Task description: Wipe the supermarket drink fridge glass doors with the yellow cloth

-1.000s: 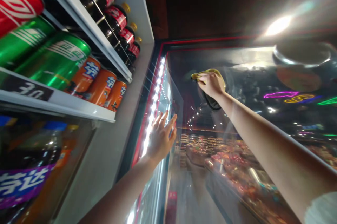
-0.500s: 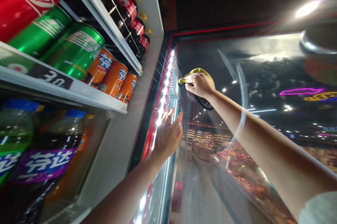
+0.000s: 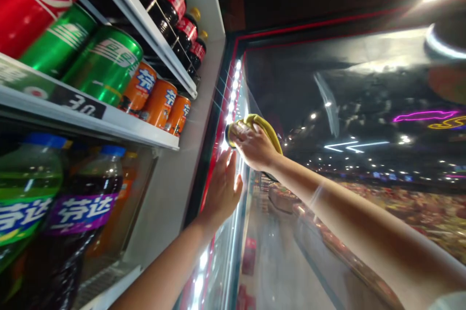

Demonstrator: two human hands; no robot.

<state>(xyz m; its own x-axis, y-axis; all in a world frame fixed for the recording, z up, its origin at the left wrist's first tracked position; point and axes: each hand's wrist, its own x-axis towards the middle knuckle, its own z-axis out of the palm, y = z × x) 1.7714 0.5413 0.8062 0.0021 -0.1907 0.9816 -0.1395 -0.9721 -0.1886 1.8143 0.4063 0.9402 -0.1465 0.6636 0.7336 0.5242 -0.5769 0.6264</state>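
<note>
My right hand (image 3: 255, 144) presses a yellow cloth (image 3: 267, 130) with a dark edge near the lit inner border of a glass cooler door (image 3: 298, 96). Its fingers lie over the cloth, and part of the cloth bunches up behind the knuckles. Just below it, my left hand (image 3: 223, 188) rests against the door's edge by the strip of white lights (image 3: 233, 94). The fingers of that hand are stretched out and slightly apart, with nothing in them. Pale streaks (image 3: 327, 103) show on the glass.
Left of the door, cooler shelves hold red and green cans (image 3: 112, 60), orange cans (image 3: 160, 101), cola bottles (image 3: 174, 1) and large soda bottles (image 3: 80, 213). A white shelf edge (image 3: 145, 130) juts toward the door. Shop lights and food displays show through or in the glass.
My right hand has moved down and left with the yellow cloth, from the glass to the lit border. My left hand has shifted slightly left and stays at the door's edge.
</note>
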